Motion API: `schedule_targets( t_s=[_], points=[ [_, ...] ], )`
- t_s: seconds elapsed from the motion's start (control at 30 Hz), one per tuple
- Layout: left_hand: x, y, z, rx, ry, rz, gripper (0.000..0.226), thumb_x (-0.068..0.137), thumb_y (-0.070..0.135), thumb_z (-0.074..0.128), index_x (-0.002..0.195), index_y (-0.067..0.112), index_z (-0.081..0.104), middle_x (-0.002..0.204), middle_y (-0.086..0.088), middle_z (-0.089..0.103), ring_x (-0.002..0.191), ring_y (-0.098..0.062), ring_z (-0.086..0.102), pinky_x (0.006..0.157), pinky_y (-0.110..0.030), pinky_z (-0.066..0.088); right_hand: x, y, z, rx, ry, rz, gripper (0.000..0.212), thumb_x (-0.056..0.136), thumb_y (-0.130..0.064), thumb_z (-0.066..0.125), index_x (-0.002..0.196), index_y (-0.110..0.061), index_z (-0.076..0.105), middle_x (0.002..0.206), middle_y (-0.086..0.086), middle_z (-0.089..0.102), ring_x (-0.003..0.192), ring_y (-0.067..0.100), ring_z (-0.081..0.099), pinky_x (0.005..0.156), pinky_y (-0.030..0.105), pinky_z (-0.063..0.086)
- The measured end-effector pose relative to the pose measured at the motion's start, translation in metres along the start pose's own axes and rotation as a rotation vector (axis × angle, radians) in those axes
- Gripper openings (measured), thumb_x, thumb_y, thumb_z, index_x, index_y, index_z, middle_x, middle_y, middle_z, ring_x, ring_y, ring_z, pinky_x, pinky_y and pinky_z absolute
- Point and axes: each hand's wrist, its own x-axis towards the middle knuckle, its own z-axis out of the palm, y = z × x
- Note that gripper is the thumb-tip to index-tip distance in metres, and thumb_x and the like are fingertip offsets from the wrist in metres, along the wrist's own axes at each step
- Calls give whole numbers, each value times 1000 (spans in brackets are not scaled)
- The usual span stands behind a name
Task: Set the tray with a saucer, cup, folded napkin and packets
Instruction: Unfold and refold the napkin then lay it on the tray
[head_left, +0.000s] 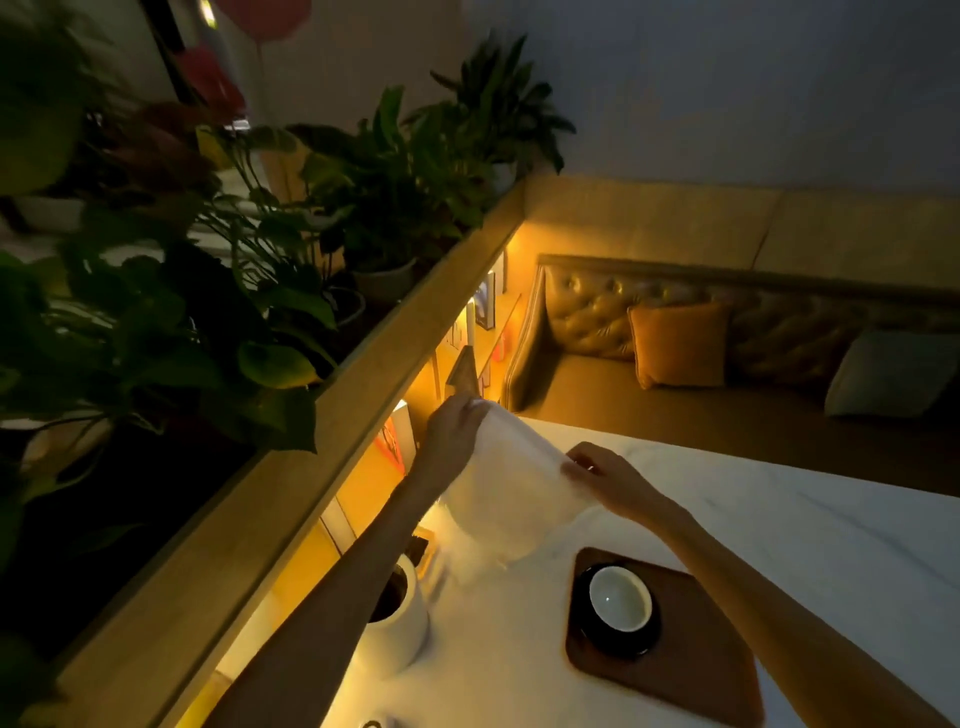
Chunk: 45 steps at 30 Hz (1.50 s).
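A white napkin (506, 483) hangs spread in the air above the white table (810, 540). My left hand (454, 431) pinches its far upper corner and my right hand (605, 475) pinches the near corner. Below and to the right lies a brown wooden tray (696, 670). On the tray's left part stands a white cup (620, 597) on a dark saucer (618, 642). No packets can be made out in the dim light.
A white cylindrical container (400, 618) stands on the table under my left forearm, with a small dark holder (422, 545) behind it. A lit wooden shelf (363, 483) with potted plants (384, 197) above runs along the left. A tufted sofa with cushions (678, 343) lies beyond the table.
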Motion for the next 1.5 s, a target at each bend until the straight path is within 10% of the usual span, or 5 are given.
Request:
schedule_targets(
  t_s=[0.37, 0.57, 0.9, 1.3, 1.5],
  points=[
    [-50, 31, 12, -55, 163, -111, 19, 98, 23, 56, 101, 8, 68, 86, -2, 67, 85, -19, 65, 69, -24, 49, -108, -38, -79, 339, 164, -6, 14, 93, -25, 58, 106, -28, 61, 90, 8, 69, 71, 23, 72, 62, 26, 61],
    [-75, 78, 45, -97, 78, -20, 30, 99, 20, 56, 119, 1, 66, 107, -18, 71, 101, -28, 66, 89, -38, 54, -127, -94, -82, 258, 119, -166, 28, 93, 4, 52, 109, -14, 65, 101, -2, 66, 93, 10, 68, 82, 26, 58],
    [-86, 106, 70, -203, -145, 61, 29, 103, 16, 46, 122, 4, 65, 109, -18, 70, 102, -29, 68, 93, -45, 57, -127, -100, -77, -411, 453, -292, 22, 86, -31, 66, 102, -17, 70, 113, 5, 59, 104, 14, 49, 84, 22, 46],
    [-75, 108, 70, -201, -185, 106, 23, 95, 17, 61, 117, 14, 67, 100, 7, 68, 87, 5, 66, 73, -7, 53, -112, -107, -88, -412, 460, -266, 30, 85, -44, 61, 96, -17, 68, 108, 2, 61, 97, 8, 45, 78, 27, 47],
    [-75, 109, 66, -205, -182, 82, 24, 95, 16, 61, 118, 11, 66, 106, -1, 70, 97, -12, 68, 85, -23, 56, -109, -107, -85, -394, 439, -265, 25, 86, -41, 61, 95, -19, 67, 109, 2, 59, 102, 14, 47, 82, 33, 51]
  ],
)
